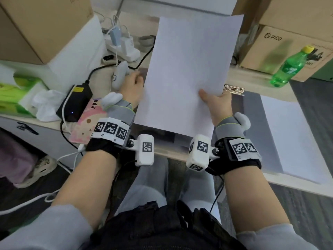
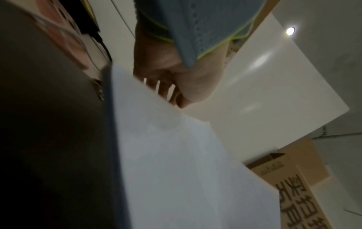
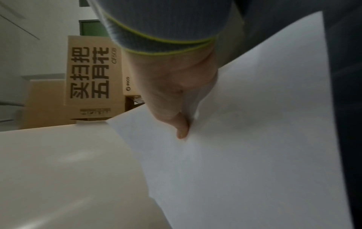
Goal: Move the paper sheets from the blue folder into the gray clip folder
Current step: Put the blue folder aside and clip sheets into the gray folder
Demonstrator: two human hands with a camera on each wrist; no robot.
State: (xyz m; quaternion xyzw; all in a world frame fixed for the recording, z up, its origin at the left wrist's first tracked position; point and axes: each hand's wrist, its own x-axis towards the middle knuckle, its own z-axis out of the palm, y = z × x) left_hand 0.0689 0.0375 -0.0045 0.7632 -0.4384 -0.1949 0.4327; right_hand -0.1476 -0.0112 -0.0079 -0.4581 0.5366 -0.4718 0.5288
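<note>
A white paper sheet [image 1: 191, 73] stands tilted up above the desk in the middle of the head view. My right hand [image 1: 216, 103] pinches its lower right part, thumb on the near face [image 3: 182, 130]. My left hand [image 1: 133, 85] is at the sheet's left edge; its fingers [image 2: 160, 88] curl behind the paper. A dark blue-grey folder edge [image 2: 112, 139] shows beside the sheet in the left wrist view; most of that folder is hidden under the paper. The gray clip folder [image 1: 252, 109] lies to the right with its metal clip [image 1: 234, 89] at the top and a white sheet [image 1: 292, 138] on it.
A green bottle [image 1: 290, 67] and cardboard boxes [image 1: 281, 46] stand at the back right. At the left are a large box [image 1: 36, 24], a power strip with chargers [image 1: 122, 46], a black adapter [image 1: 75, 103], a white controller [image 1: 119, 74] and green tissue packs [image 1: 18, 94].
</note>
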